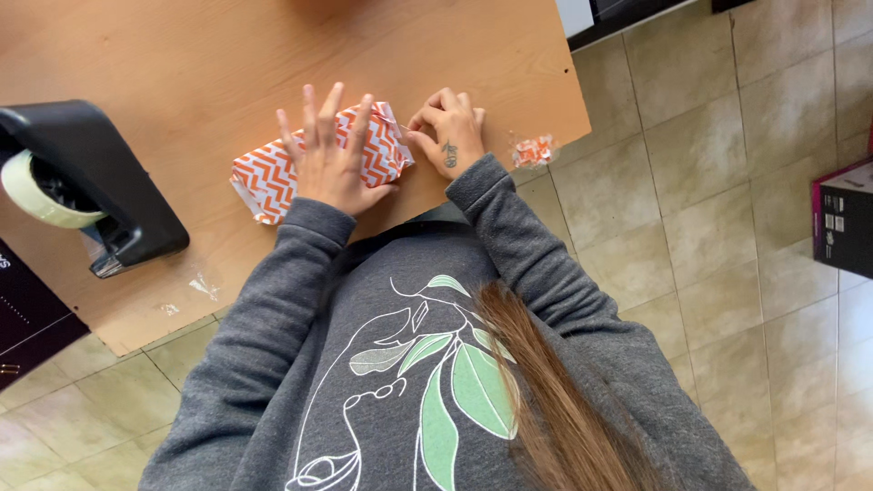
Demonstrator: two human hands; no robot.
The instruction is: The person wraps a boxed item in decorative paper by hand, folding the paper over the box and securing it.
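- Parcel [268, 177] in orange-and-white zigzag paper is lying on the wooden table [182, 55] just in front of me, its long axis running left to right.
- I am pressing my left hand [332, 155] flat on top of it, fingers spread apart.
- I am curling my right hand [450, 136] against the parcel's right end, fingertips pinching together on the folded paper there.
- Black tape dispenser [91, 173] is sitting well off to my left.
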